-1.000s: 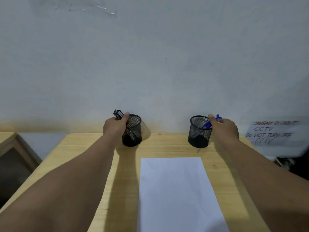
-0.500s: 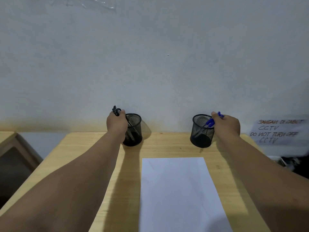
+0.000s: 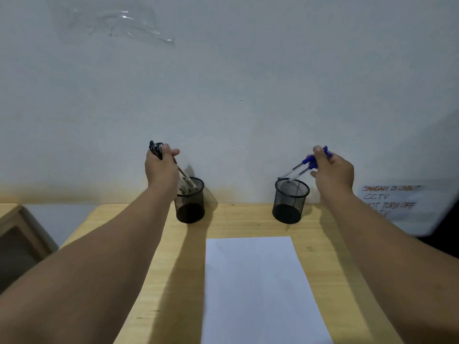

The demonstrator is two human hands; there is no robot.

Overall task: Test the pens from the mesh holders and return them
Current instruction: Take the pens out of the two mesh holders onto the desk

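Observation:
Two black mesh holders stand at the back of the wooden desk, the left holder [image 3: 190, 203] and the right holder [image 3: 290, 202]. My left hand [image 3: 159, 167] grips a bundle of black-capped pens [image 3: 185, 176] held slanted, with their tips still inside the left holder's rim. My right hand [image 3: 332, 171] grips a few blue-capped pens [image 3: 301, 167], raised so their tips hang just over the right holder's rim. A blank white sheet of paper [image 3: 258, 286] lies on the desk in front of the holders.
The desk [image 3: 231, 219] butts against a pale wall. A handwritten CCTV notice [image 3: 392, 201] is stuck on the wall at the right. A wooden frame [image 3: 17, 234] sits off the desk's left edge. Something dark [image 3: 447, 234] is at the far right.
Both hands have lifted their pen bundles upward out of the holders; earlier the pens sat deep inside the mesh, and the hands rested at the rims.

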